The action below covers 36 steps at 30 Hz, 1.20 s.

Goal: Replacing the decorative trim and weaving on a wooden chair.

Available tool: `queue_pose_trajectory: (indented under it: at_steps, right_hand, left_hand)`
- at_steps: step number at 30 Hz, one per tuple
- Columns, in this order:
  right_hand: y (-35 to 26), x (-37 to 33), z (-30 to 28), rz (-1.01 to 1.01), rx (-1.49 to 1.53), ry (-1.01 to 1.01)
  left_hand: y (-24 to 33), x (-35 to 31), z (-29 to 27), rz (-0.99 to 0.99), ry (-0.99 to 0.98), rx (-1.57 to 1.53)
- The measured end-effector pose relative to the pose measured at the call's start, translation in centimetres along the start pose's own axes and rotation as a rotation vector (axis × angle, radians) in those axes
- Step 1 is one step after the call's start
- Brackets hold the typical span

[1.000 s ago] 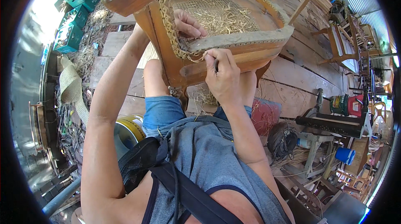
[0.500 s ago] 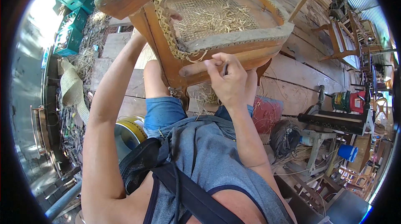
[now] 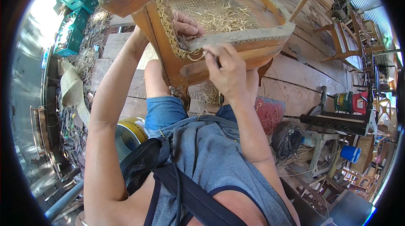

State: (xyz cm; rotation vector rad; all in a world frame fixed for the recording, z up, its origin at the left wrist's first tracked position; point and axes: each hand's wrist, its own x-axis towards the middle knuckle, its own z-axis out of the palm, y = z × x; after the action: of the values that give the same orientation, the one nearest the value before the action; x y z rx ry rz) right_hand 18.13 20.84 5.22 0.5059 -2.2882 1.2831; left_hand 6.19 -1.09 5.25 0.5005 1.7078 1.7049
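A wooden chair frame [image 3: 154, 36] stands tilted at my knees, its rim partly wrapped in woven cane binding [image 3: 165, 23]. Cut bits of cane [image 3: 223, 15] lie scattered on the mesh panel inside the frame. My right hand [image 3: 228, 72] is closed at the frame's near edge, pinching a thin cane strand [image 3: 195, 58] that loops out by the corner. Inside the opening, just across the rim from it, my left hand [image 3: 185, 24] has its fingers curled together near the same corner. What those fingers hold, if anything, is hidden.
Left of my legs stands a yellow-rimmed bucket [image 3: 133, 129]. A red surface [image 3: 270, 114] and a dark coil of strands [image 3: 287, 137] lie on the right. Green crates [image 3: 71, 32] are stacked at far left; another chair [image 3: 344, 38] is at far right.
My left hand has come up and right into the opening, showing more of its fingers. My right hand has moved up-left to the cane strand at the rim. The chair shifted slightly.
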Motion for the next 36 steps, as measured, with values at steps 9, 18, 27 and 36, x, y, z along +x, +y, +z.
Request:
queue_pose_trajectory:
  at_steps: [9, 18, 27, 36]
  right_hand:
    - [0.0, -1.7, 0.4, -0.047, -0.099, 0.000]
    - [0.9, -2.3, 0.4, -0.111, -0.139, 0.002]
    - [1.5, -2.3, 1.4, -0.156, -0.117, 0.056]
    - [-0.4, -2.1, -1.9, 0.138, -0.036, 0.045]
  left_hand:
    - [0.9, 0.0, 1.0, 0.000, 0.075, 0.052]
    - [0.9, 0.9, 1.2, -0.059, 0.079, 0.077]
    - [0.9, 1.4, 1.4, -0.083, 0.059, 0.041]
    - [-4.1, 3.1, -3.4, 0.034, 0.161, 0.620]
